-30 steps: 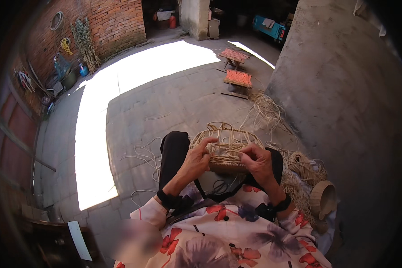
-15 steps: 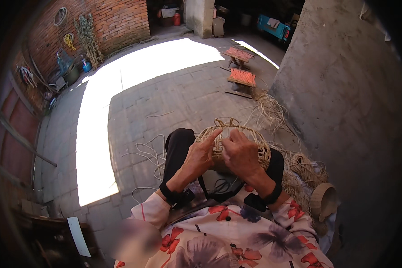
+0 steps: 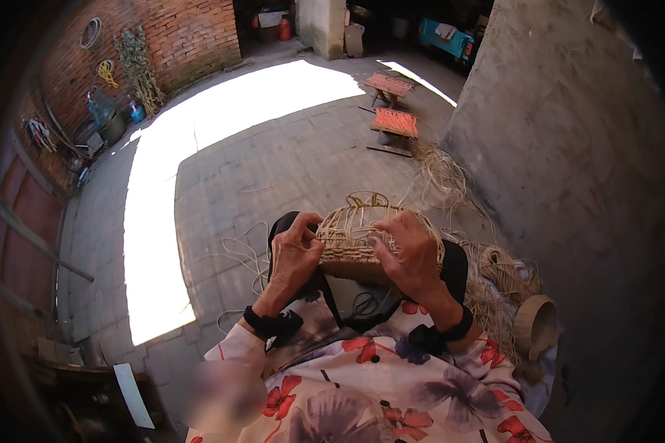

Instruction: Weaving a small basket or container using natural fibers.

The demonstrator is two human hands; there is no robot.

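A half-woven basket (image 3: 351,255) of pale straw-coloured cord rests across my knees, with open ribs at the top and a denser woven band below. At its left side my left hand (image 3: 292,255) is closed, thumb and forefinger bent at the edge. My right hand (image 3: 408,255) is closed at the basket's right front, its thumb and forefinger pinching a pale cord strand that runs across the ribs. The fingertips are partly hidden. Two small brown loops stand up at the basket's far rim. Dark-handled scissors (image 3: 365,303) lie in my lap below it.
Loose cord (image 3: 447,184) spreads along the wall on the right. Beside my right leg lie a cord coil (image 3: 499,269) and a round beige woven bowl (image 3: 536,325). Two low stools with orange woven seats (image 3: 395,122) stand ahead. A rough grey wall (image 3: 561,170) rises close on the right.
My left hand has moved away from my right, leftward and down to the basket's left side. The right hand has shifted slightly right. More of the basket's front now shows between them.
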